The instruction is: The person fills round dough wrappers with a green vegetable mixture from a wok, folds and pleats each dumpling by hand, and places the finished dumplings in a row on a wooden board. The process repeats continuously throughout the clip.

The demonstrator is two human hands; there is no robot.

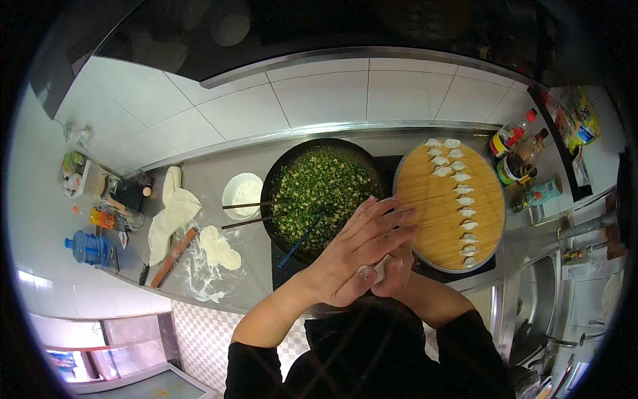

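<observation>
My left hand [356, 249] and my right hand [398, 279] meet close in front of my body. Between their thumbs a small whitish dumpling [381, 270] is pinched, mostly covered by the fingers. The left fingers stretch out over the right hand, and flour dusts the skin. Just beyond them is a dark wok [265, 199] full of chopped green filling [319, 194], with a blue-handled utensil [299, 244] stuck in it. Right of the hands, a round bamboo-patterned board [423, 214] carries a column of several folded dumplings [467, 212], with more at its far end.
Two dark chopsticks [246, 205] reach from the wok across a white bowl of flour [247, 194]. Further left lie rolled dough [172, 219], flat wrappers [219, 249], a wooden rolling pin [173, 258] and a knife handle [144, 275]. Sauce bottles [516, 144] stand right, near the sink [533, 309].
</observation>
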